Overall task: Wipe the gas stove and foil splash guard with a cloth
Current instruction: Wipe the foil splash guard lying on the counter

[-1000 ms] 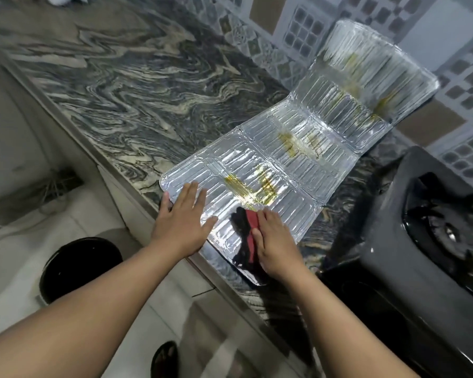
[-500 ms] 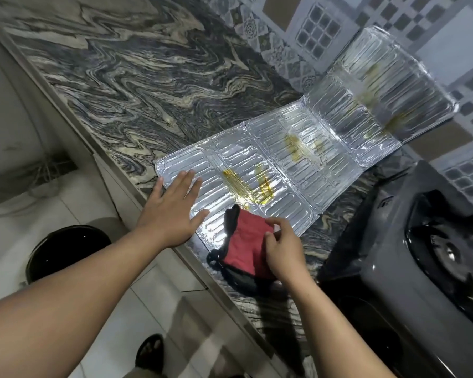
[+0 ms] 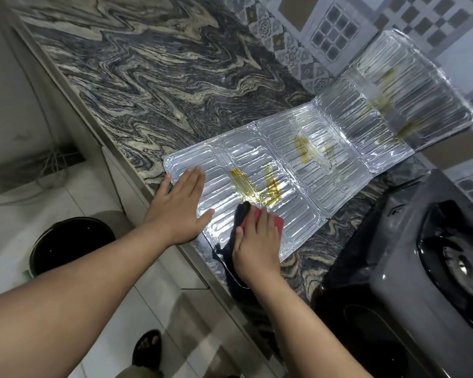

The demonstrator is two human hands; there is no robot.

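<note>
The silver foil splash guard (image 3: 306, 170) lies unfolded on the marble counter, its far panel leaning up against the tiled wall. Yellow-brown grease streaks (image 3: 257, 186) mark the near panel, and more stains show on the middle and far panels. My left hand (image 3: 179, 211) lies flat, fingers apart, on the guard's near left corner. My right hand (image 3: 256, 246) presses a red and black cloth (image 3: 275, 223) onto the near panel just below the streaks. The black gas stove (image 3: 421, 268) sits at the right, its burner partly in view.
The marble counter (image 3: 153, 85) stretches away at the upper left. Below its front edge stands a black bucket (image 3: 69, 244) on the tiled floor. A sandalled foot (image 3: 146, 347) shows at the bottom. Patterned wall tiles (image 3: 339, 31) back the counter.
The right hand had the red cloth spread out near the counter edge; now it presses the cloth flat on the foil, closer to the grease streaks. The left hand stays on the guard's corner.
</note>
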